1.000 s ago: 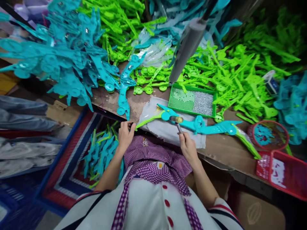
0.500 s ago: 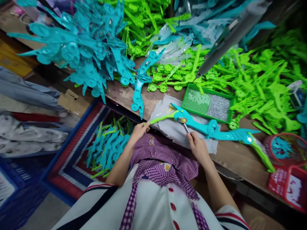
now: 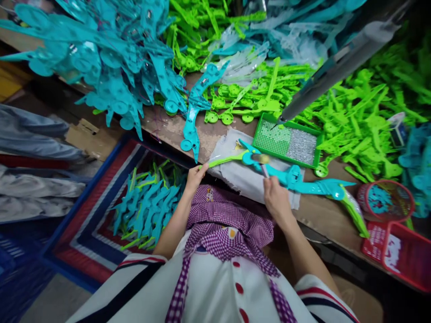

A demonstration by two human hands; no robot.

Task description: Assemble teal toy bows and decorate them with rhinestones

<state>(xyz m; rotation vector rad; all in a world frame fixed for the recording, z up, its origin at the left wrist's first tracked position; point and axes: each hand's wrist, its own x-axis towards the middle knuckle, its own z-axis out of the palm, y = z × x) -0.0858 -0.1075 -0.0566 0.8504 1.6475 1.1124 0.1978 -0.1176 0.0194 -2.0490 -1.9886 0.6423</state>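
Note:
My left hand [image 3: 197,176] pinches the end of a lime-green plastic arm [image 3: 225,160], whose other end sits at the joint of a long turquoise plastic piece [image 3: 311,186]. That piece lies on a grey cloth [image 3: 247,179] at the bench edge. Closed around the handle of a small hammer [image 3: 261,159] is my right hand [image 3: 276,197]. The hammer's head is over the joint, blurred by motion; I cannot tell whether it touches. At the far right end of the turquoise piece hangs a second green-and-clear arm [image 3: 355,213].
A green basket [image 3: 286,152] of small metal and pale pieces stands behind the cloth. Green parts [image 3: 363,112] and turquoise pieces [image 3: 111,58] are heaped around. A grey rod-shaped tool [image 3: 336,72] hangs above. Red baskets [image 3: 411,251] sit right; a blue-rimmed crate [image 3: 77,220] stands lower left.
The hammer and my right hand have moved slightly at the joint, and the hammer head is now blurred. My left hand keeps its pinch. The whole view has shifted a little.

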